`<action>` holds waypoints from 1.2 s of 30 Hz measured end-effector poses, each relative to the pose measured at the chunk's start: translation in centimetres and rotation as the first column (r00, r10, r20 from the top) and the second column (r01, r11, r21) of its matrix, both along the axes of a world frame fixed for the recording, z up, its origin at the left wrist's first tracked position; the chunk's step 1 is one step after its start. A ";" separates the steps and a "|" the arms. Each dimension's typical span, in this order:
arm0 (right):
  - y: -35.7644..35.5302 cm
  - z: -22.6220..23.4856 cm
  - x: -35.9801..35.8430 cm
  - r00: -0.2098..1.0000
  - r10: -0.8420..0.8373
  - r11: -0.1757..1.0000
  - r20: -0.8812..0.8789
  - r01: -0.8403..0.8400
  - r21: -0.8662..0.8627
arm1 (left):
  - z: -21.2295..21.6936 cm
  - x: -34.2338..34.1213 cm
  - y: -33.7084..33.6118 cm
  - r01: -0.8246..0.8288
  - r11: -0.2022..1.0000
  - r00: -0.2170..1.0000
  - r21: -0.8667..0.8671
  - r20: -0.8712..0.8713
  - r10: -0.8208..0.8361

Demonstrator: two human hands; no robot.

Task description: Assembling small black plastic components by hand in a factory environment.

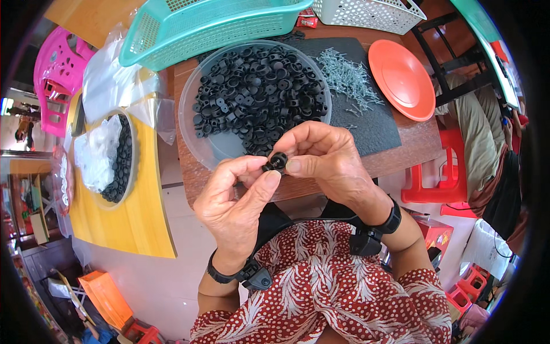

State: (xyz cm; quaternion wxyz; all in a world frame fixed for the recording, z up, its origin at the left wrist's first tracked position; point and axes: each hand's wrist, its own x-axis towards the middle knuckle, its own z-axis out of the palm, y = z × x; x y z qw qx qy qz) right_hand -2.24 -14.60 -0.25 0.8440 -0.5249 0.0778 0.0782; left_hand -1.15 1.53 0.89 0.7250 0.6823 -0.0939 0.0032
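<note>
My left hand [238, 198] and my right hand [326, 157] meet over the table's near edge and pinch one small black plastic clip [277, 161] between their fingertips. Just beyond them lies a clear round tray [197, 123] heaped with several more black clips [258, 92]. A pile of small grey nails [349, 77] rests on a dark mat [378, 129] to the right of the tray. Both wrists wear black straps.
An orange plate [401, 80] sits at the table's right. A teal basket [200, 26] and a white basket [366, 12] stand at the back. On a yellow table [134, 218] to the left is a bowl of black parts [117, 160] and plastic bags. Red stools [435, 178] stand right.
</note>
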 end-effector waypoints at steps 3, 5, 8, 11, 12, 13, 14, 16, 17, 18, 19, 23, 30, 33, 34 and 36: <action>0.1 0.0 0.0 1.000 -0.003 1.000 0.004 0.003 0.000 | -0.4 0.0 0.1 -0.005 0.999 1.000 0.043 0.028 0.004; 0.1 0.0 0.0 1.000 -0.004 1.000 0.014 0.004 0.000 | -0.5 0.0 0.1 -0.011 0.999 0.999 0.047 0.037 0.009; 0.2 0.1 -0.1 0.999 -0.007 1.000 0.033 0.007 -0.013 | -0.5 0.0 0.0 -0.013 0.999 0.999 0.053 0.051 0.010; 0.2 0.1 -0.2 0.999 -0.020 0.999 0.029 0.021 -0.034 | -0.4 0.1 0.0 0.007 0.999 0.999 0.054 0.042 -0.009; 0.2 0.1 -0.2 0.999 -0.019 0.999 0.028 0.020 -0.034 | -0.3 0.1 0.1 0.019 0.998 0.999 0.054 0.027 -0.021; 0.2 0.2 -0.2 0.999 -0.019 0.998 0.030 0.021 -0.051 | -0.1 0.1 0.1 0.018 0.998 0.999 0.055 0.026 -0.020; 0.3 0.2 -0.3 0.999 -0.019 0.997 0.032 0.022 -0.068 | 0.1 0.1 0.1 0.031 0.999 0.999 0.006 -0.018 -0.031; 0.4 0.3 -0.3 0.999 -0.019 0.997 0.032 0.022 -0.076 | 0.2 0.1 0.1 0.042 0.998 0.997 -0.044 -0.062 -0.045; 0.4 0.3 -0.3 0.999 -0.020 0.996 0.031 0.022 -0.084 | 0.2 0.1 0.1 0.039 0.999 0.997 -0.033 -0.062 -0.041; 0.4 0.2 -0.3 0.999 -0.020 0.996 0.031 0.023 -0.085 | 0.3 0.1 0.1 0.037 0.999 0.997 -0.022 -0.061 -0.038; 0.4 0.0 -0.4 0.999 -0.026 0.997 0.046 0.029 -0.067 | 0.2 0.1 0.1 0.038 0.999 0.997 -0.023 -0.061 -0.039; 0.5 0.2 -0.3 0.999 -0.023 0.999 0.042 0.025 -0.040 | -0.1 0.1 0.2 0.033 0.999 0.999 -0.012 -0.043 -0.033; 0.5 0.0 -0.5 0.997 -0.039 0.998 0.071 0.042 -0.043 | 0.3 0.1 0.1 0.060 0.998 0.996 0.008 -0.073 -0.059; 0.6 0.3 -0.6 0.995 -0.048 0.997 0.088 0.053 -0.062 | -0.1 0.1 0.3 0.096 0.995 0.994 0.024 -0.050 -0.095; 0.6 0.5 -0.6 0.996 -0.045 0.996 0.073 0.050 -0.076 | 0.0 0.1 0.3 0.101 0.995 0.994 0.024 -0.051 -0.100; 0.5 0.8 -0.6 0.997 -0.046 0.995 0.058 0.051 -0.089 | 0.1 0.0 0.3 0.091 0.995 0.993 0.048 -0.074 -0.087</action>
